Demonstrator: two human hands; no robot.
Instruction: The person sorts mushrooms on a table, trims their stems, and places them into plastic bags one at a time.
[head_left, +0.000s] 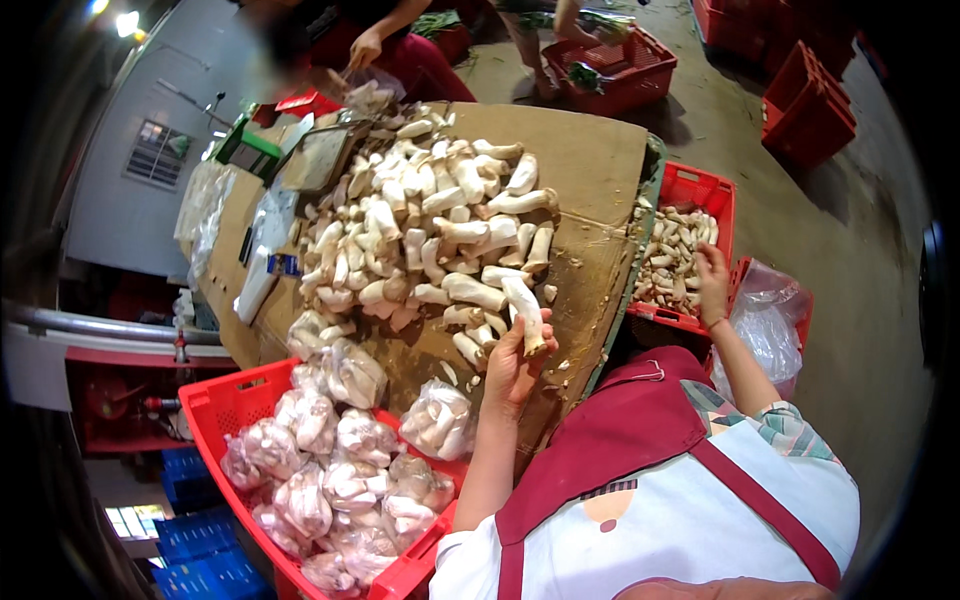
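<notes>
A pale king oyster mushroom (521,306) stands tilted in my left hand (513,372), its cut base down by my fingers. Just beyond it, a big heap of king oyster mushrooms (420,225) covers much of the cardboard-topped table (600,165). My right hand (713,285) is out to the right, at the side of a red crate (731,205) with mushroom pieces (672,262) in it. Its fingers look loosely parted, and nothing shows in them. A filled clear bag of mushrooms (438,418) lies near my left forearm.
At lower left, a red crate (215,400) holds several bagged mushrooms. Clear plastic (768,325) fills another crate at my right. A scale (318,158) and a tape dispenser (262,275) sit on the table's left. Across it, other people work near a red crate (640,75).
</notes>
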